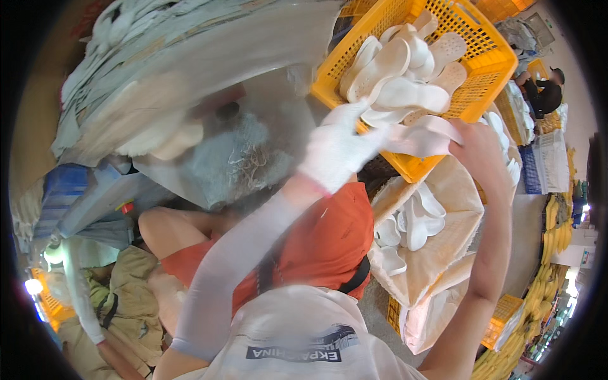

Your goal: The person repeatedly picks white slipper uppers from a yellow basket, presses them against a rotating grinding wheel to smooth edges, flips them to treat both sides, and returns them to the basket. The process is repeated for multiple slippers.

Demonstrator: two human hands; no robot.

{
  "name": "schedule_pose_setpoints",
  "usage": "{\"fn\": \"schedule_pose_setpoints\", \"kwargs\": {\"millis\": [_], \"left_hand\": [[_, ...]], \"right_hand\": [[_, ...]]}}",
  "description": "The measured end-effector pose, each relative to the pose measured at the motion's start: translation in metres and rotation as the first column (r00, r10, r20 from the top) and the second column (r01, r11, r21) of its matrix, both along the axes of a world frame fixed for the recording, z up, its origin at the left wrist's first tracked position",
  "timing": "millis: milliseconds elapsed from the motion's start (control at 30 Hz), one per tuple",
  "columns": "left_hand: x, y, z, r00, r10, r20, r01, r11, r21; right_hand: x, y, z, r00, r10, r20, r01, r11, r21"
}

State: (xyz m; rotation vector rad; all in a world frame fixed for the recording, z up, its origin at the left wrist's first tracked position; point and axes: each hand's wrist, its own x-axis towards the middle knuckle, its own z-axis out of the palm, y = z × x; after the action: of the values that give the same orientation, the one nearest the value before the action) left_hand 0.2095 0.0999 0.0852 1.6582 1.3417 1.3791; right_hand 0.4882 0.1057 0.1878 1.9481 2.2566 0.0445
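Between my hands, above the near rim of a yellow crate, is a white foam shoe, slightly blurred. My left hand, in a white glove, closes on the shoe's left end; its thumb points up toward the crate. My bare right hand grips the right end, fingers curled over the edge. Inside the crate lies a heap of several white foam shoes, some showing soles with small holes. My left fingertips are partly smeared by motion.
Right of my knees stands an open cream sack with white shoes inside. A pale, layered pile fills the upper left, beside a grey surface with tangled threads. Another person's sleeved arm shows at left; another person sits far right.
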Motion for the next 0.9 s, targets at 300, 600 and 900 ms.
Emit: {"fn": "schedule_pose_setpoints", "kwargs": {"millis": [300, 600, 900], "left_hand": [[-0.066, -0.071, -0.063, 0.612, 0.199, 0.765, 0.258, 0.864, -0.432], [-0.173, 0.012, -0.149, 0.986, 0.111, -0.121, -0.136, 0.966, -0.219], [-0.255, 0.008, -0.128, 0.831, -0.047, -0.554, -0.273, 0.834, -0.48]], "right_hand": [[-0.181, -0.097, -0.06, 0.669, -0.129, -0.732, 0.047, 0.99, -0.131], [-0.293, -0.054, -0.129, 0.219, 0.077, -0.973, 0.041, 0.995, 0.088], [-0.337, -0.008, -0.153, 0.272, -0.083, -0.959, 0.034, 0.997, -0.076]]}}
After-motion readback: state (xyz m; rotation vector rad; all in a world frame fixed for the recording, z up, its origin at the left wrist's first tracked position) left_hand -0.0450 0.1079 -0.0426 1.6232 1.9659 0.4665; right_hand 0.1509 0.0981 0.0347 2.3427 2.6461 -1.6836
